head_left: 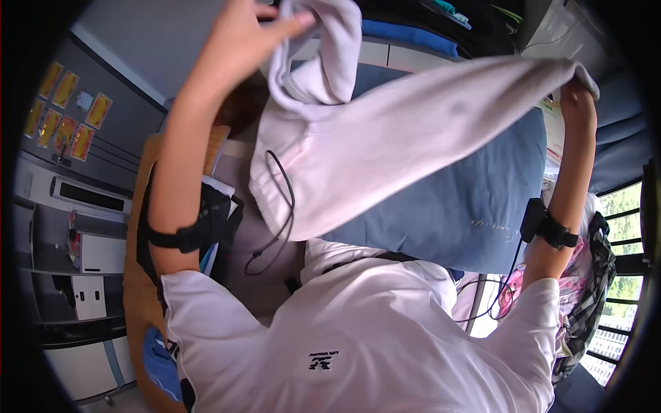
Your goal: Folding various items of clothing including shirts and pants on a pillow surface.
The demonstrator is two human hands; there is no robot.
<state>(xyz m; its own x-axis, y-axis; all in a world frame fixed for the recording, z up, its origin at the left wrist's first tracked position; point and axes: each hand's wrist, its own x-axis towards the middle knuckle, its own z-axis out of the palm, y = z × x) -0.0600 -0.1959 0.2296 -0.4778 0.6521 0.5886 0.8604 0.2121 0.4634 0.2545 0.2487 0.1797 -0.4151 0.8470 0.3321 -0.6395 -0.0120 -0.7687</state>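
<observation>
Pale sweatpants [385,151] with a long black drawstring [291,199] hang in the air before me, stretched from left to right. At the top left my left hand [258,27] is closed on a bunched, looped part of the cloth. Far to the right, my right hand [578,93] holds up the other end of the garment; the cloth covers its fingers. The gathered waist edge dangles at the lower left, the drawstring hanging loose from it. Behind the sweatpants lies a blue-grey cushion [468,206], partly covered by them.
A wooden edge [141,206] runs along my left, with dark items beside it. Folded blue cloth [410,38] lies at the far side. Piled clothes [578,289] sit by the barred window [623,275] at right. A black cable [506,289] trails from my right arm's band.
</observation>
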